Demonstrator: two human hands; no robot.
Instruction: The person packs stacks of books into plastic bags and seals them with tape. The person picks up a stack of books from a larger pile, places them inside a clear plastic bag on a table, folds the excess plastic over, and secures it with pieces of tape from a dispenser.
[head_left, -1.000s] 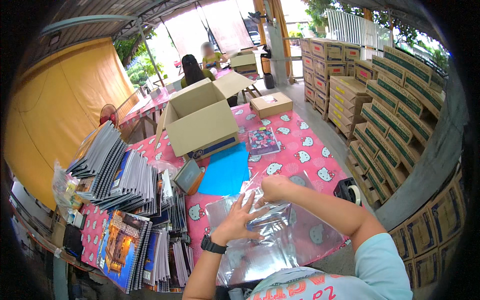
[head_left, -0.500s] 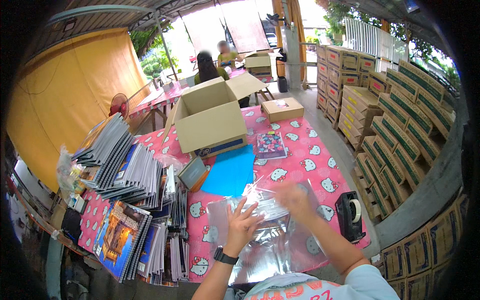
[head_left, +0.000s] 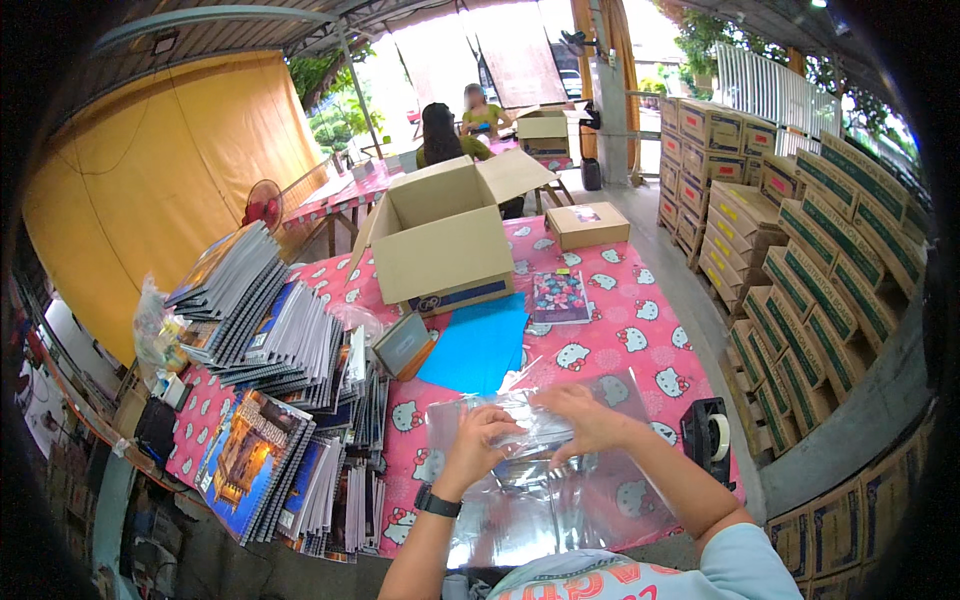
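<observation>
Clear plastic sheets (head_left: 545,510) lie spread over the near part of the table, shiny with glare. My left hand (head_left: 482,438) is on their left side, fingers bent onto a gathered, folded part of the plastic. Facing it, my right hand (head_left: 588,415) rests on the same part with fingers stretched and thumb held wide apart. What lies under the fingertips is hard to make out through the reflections. Just beyond the hands are blue sheets (head_left: 475,345) and a notebook with a flowered cover (head_left: 561,298).
Piles of spiral-bound books (head_left: 255,460) crowd the left side. An open cardboard box (head_left: 445,255) and a flat carton (head_left: 588,226) stand at the back. A tape dispenser (head_left: 706,445) sits at the right edge. Stacked cartons (head_left: 800,290) line the right; two people work at a farther table.
My right hand, blurred before, has come down and left onto the plastic. My left hand's spread fingers have bent inward. The whole view has shifted slightly.
</observation>
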